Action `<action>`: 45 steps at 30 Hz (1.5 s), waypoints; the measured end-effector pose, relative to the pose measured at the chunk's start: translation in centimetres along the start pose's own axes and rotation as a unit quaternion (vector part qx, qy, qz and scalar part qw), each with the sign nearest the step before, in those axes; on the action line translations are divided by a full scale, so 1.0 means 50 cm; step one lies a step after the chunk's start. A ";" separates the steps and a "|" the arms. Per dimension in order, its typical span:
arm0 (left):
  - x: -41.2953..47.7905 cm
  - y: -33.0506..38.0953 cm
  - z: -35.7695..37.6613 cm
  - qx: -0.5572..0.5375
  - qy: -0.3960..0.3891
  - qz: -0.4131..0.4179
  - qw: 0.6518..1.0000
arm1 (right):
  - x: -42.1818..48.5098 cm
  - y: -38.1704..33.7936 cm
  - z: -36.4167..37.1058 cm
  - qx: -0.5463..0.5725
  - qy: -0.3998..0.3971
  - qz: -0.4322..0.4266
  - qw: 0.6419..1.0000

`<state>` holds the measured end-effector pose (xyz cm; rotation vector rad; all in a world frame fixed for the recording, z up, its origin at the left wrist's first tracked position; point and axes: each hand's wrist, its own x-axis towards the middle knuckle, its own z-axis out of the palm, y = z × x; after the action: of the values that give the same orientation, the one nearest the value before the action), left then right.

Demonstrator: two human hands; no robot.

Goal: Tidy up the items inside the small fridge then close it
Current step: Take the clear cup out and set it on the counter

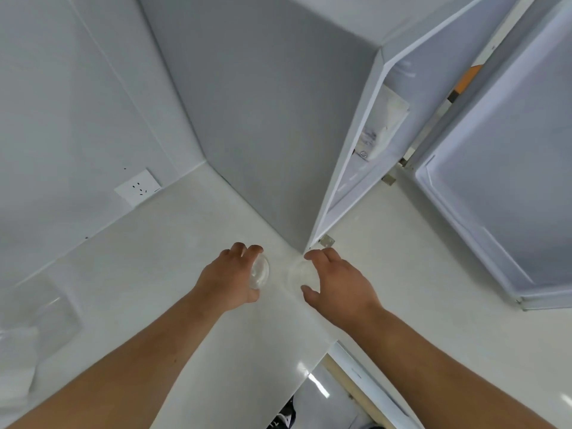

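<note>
While both hands work on the counter [173, 243] just in front of the fridge [278, 119], at its near corner, we have two clear glass items to carry inside. Our left hand [230, 278] grips one clear glass [259, 271], fingers over its top and thumb below. Our right hand [335, 281] curves around a second glass [298, 273], fingers and thumb spread at its rim; we cannot tell if it is truly gripped. To do this well, we judge we should seat the right-hand grip before lifting and keep the two glasses from clinking. The fridge door [501, 168] stands wide open beside the fridge, and a pale packet [383, 125] sits within.
</note>
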<state>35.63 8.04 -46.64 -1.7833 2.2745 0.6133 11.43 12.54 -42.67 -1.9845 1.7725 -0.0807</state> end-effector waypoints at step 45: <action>0.052 -0.002 -0.005 -0.006 0.105 0.063 0.992 | 0.036 0.030 0.013 -0.010 0.020 -0.008 1.000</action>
<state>35.05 5.63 -47.47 -1.7977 2.5424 0.4802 10.56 10.96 -44.31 -2.0247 1.7888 -0.1095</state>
